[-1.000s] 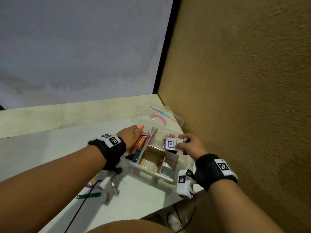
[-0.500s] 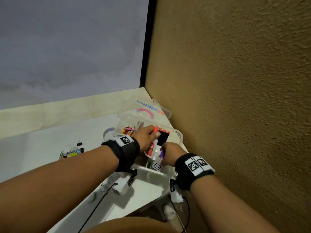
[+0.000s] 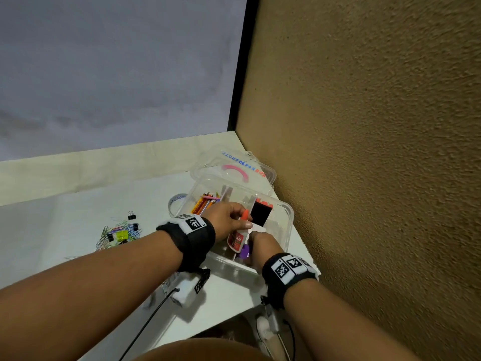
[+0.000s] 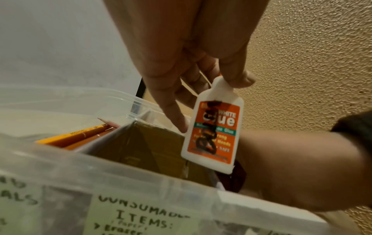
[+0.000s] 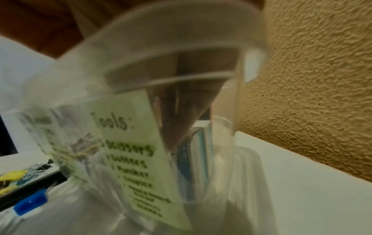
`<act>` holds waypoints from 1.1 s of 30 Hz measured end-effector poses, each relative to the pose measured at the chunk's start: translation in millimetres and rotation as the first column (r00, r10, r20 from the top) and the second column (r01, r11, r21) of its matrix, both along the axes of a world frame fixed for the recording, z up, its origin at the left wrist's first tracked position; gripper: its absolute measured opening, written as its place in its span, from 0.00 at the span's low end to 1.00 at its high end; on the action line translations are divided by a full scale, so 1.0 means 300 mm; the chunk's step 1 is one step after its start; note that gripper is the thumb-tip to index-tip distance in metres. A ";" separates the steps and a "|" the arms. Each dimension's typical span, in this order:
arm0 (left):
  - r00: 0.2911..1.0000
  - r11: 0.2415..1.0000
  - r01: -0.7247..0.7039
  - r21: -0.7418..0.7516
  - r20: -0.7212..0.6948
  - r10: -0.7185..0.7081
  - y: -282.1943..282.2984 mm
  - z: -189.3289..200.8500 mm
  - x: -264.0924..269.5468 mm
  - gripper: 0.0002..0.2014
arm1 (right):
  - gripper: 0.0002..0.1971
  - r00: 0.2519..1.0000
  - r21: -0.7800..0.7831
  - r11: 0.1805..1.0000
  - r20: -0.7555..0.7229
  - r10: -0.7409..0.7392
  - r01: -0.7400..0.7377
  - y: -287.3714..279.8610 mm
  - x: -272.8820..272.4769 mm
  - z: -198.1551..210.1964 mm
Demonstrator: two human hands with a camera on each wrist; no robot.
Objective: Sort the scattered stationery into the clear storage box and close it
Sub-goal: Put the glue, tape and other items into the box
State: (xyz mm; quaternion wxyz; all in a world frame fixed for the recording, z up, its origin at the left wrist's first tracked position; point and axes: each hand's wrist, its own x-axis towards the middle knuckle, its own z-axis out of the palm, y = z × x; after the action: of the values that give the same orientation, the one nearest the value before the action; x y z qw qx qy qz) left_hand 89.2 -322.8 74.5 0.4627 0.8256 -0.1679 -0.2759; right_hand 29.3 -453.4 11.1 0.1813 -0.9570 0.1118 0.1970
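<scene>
The clear storage box (image 3: 285, 217) stands open in the table's corner, its lid (image 3: 234, 165) lying back behind it. My left hand (image 3: 234, 221) pinches a white glue bottle (image 3: 237, 238) by the neck and holds it tilted over the middle compartment. In the left wrist view the glue bottle (image 4: 213, 133) hangs from my left hand (image 4: 227, 79) above a cardboard divider (image 4: 145, 143). My right hand (image 3: 263, 244) reaches down into the near right compartment, gripping a small purple box (image 3: 244, 252); its fingers are mostly hidden. Pencils (image 3: 205, 204) fill the left compartment.
Paper clips and binder clips (image 3: 118, 234) lie in a pile on the table to the left. A tape roll (image 3: 177, 201) sits against the box's left side. A black and red item (image 3: 260, 213) stands in the far right compartment. The rough tan wall (image 3: 364, 178) is close on the right.
My left hand left the pencils and now holds the glue bottle over the box. My right hand went down from above the box into the near right compartment with the purple box.
</scene>
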 end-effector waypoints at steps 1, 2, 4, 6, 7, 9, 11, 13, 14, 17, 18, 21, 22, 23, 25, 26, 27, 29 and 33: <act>1.000 1.000 -0.006 -0.005 -0.004 0.006 0.002 0.001 -0.002 0.02 | 0.20 1.000 0.016 1.000 0.002 -0.005 0.005 0.001 0.003 -0.007; 1.000 1.000 -0.015 -0.009 -0.011 0.015 0.006 -0.001 -0.002 0.05 | 0.21 1.000 0.045 0.999 -0.004 -0.014 0.014 0.003 0.009 -0.018; 0.999 0.999 -0.026 -0.027 -0.035 0.025 0.004 -0.004 -0.001 0.07 | 0.23 0.998 0.092 0.994 -0.032 -0.052 0.055 -0.009 0.017 -0.021; 0.999 0.999 -0.014 -0.031 -0.051 0.012 0.003 0.001 -0.002 0.05 | 0.18 0.994 0.099 0.992 -0.087 -0.070 0.079 -0.027 0.033 -0.002; 0.998 0.999 -0.009 -0.048 -0.067 0.005 -0.001 0.003 -0.002 0.03 | 0.14 0.991 0.102 0.991 -0.108 -0.080 0.092 -0.038 0.040 0.019; 0.994 0.996 -0.008 -0.091 -0.110 -0.002 -0.011 0.009 -0.009 0.04 | 0.09 0.983 0.150 0.976 -0.117 -0.141 0.158 -0.066 0.053 0.066; 0.995 0.995 -0.015 -0.103 -0.097 0.005 -0.022 0.008 -0.017 0.07 | 0.08 0.972 0.257 0.939 -0.113 -0.207 0.230 -0.088 0.054 0.126; 0.999 0.997 -0.021 -0.080 -0.038 0.018 -0.033 0.004 -0.022 0.07 | 0.09 0.974 0.374 0.902 -0.150 -0.169 0.214 -0.098 0.042 0.193; 0.999 0.997 -0.033 -0.076 -0.016 0.032 -0.040 0.001 -0.022 0.06 | 0.13 0.976 0.420 0.887 -0.176 -0.130 0.194 -0.102 0.035 0.217; 0.999 1.000 -0.018 -0.015 0.047 0.019 -0.058 -0.003 -0.020 0.04 | 0.17 0.978 0.478 0.867 -0.205 -0.048 0.142 -0.090 0.016 0.249; 0.999 1.000 0.003 0.004 0.053 -0.003 -0.062 -0.006 -0.019 0.06 | 0.11 0.980 0.479 0.867 -0.193 -0.048 0.137 -0.081 0.012 0.242; 0.997 0.998 0.064 0.019 0.044 -0.065 -0.070 -0.008 -0.027 0.08 | 0.09 0.989 0.415 0.903 -0.131 -0.066 0.115 -0.068 -0.001 0.213; 0.996 0.997 0.073 0.024 0.051 -0.075 -0.069 -0.012 -0.028 0.08 | 0.06 0.989 0.381 0.918 -0.132 -0.062 0.109 -0.067 -0.006 0.204; 0.995 0.996 0.082 0.034 0.054 -0.084 -0.066 -0.015 -0.026 0.09 | 0.03 0.988 0.339 0.936 -0.141 -0.054 0.099 -0.069 -0.013 0.201; 0.991 0.991 0.106 0.076 0.072 -0.111 -0.057 -0.020 -0.020 0.09 | 0.06 0.982 0.268 0.958 -0.182 -0.052 0.101 -0.069 -0.024 0.193; 0.987 0.986 0.122 0.113 0.094 -0.133 -0.051 -0.022 -0.014 0.08 | 0.09 0.978 0.252 0.962 -0.201 -0.057 0.108 -0.064 -0.028 0.191; 0.980 0.977 0.140 0.159 0.118 -0.160 -0.044 -0.025 -0.007 0.08 | 0.10 0.976 0.245 0.964 -0.213 -0.049 0.102 -0.055 -0.032 0.189; 0.964 0.951 0.179 0.251 0.147 -0.221 -0.029 -0.031 0.006 0.10 | 0.06 0.976 0.214 0.975 -0.219 -0.002 0.050 -0.031 -0.032 0.186; 0.945 0.910 0.215 0.355 0.160 -0.286 0.007 -0.045 0.039 0.13 | 0.09 0.978 0.161 0.987 -0.206 0.033 0.001 -0.003 -0.022 0.180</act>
State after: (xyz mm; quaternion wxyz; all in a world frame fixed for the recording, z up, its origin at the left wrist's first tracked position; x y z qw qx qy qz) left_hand 100.9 -320.7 61.1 0.2571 0.8874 -0.2715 -0.2697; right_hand 22.6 -454.3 65.3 0.2433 -0.9143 0.1061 0.3061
